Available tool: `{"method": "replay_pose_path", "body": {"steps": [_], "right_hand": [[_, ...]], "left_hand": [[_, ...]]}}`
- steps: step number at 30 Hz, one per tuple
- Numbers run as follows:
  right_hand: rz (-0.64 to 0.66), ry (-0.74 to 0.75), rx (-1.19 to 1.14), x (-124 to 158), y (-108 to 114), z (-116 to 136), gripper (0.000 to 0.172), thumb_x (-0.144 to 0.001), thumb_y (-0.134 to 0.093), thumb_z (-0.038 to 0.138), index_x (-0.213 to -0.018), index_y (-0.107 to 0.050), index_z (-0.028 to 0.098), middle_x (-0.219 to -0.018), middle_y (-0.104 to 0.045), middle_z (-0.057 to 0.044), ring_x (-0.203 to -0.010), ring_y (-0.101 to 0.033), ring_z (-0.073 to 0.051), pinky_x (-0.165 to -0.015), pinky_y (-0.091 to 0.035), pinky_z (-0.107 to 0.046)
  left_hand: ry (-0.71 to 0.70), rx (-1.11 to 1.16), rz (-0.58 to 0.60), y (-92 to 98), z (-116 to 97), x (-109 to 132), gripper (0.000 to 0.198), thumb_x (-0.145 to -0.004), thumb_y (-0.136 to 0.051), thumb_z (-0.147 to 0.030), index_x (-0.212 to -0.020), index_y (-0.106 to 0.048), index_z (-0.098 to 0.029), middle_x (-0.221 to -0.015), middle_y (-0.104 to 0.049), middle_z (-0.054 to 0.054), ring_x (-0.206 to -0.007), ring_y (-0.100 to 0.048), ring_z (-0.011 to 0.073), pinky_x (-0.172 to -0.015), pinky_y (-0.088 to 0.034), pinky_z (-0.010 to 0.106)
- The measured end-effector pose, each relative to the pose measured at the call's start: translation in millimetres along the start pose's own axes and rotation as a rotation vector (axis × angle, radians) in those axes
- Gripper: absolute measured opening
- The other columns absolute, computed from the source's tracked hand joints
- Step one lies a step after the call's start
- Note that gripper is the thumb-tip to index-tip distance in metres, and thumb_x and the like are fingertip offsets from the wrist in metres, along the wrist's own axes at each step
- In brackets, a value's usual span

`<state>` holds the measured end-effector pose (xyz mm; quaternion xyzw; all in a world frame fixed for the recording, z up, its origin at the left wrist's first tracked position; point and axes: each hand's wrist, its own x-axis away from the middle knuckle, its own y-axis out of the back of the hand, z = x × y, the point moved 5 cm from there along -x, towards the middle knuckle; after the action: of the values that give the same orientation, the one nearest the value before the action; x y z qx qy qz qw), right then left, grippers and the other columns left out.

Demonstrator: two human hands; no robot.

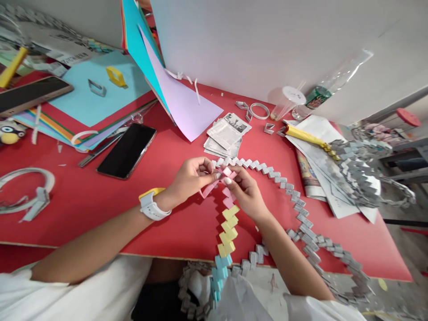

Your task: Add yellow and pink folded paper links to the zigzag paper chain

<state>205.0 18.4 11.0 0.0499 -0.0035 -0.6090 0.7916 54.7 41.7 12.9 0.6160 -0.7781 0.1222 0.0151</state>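
Note:
A zigzag chain of folded paper links runs from my hands down over the table's front edge, pink at the top, then yellow, then light blue. My left hand, with a white watch at the wrist, is closed in a pinch on a pink paper strip at the chain's upper end. Thumb and fingers of my right hand pinch the pink end of the chain, touching the left fingertips. Just behind both hands, a grey newspaper-link chain curves away to the right. My fingers partly hide the pink fold.
On the red table lie a black phone, cut newspaper pieces and a leaning lilac sheet. A lidded plastic cup and a bottle stand by the wall. Another phone lies at left.

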Motion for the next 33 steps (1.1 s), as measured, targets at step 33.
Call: {"method": "replay_pose_path", "body": {"steps": [33], "right_hand": [[-0.104,-0.289,-0.595,2.9,-0.1,-10.8,0.036,-0.088,-0.063,0.032,-0.124,-0.058,0.032,-0.080,-0.059,0.004,-0.056,-0.051,-0.006,-0.057,-0.050,-0.020]], "left_hand": [[-0.975,-0.873,0.330,-9.0,-33.5,17.6,0.045,-0.091,-0.053,-0.006,-0.128,-0.059,-0.030,-0.133,-0.060,0.006,-0.113,-0.064,0.0170,-0.090,-0.057,0.027]]}}
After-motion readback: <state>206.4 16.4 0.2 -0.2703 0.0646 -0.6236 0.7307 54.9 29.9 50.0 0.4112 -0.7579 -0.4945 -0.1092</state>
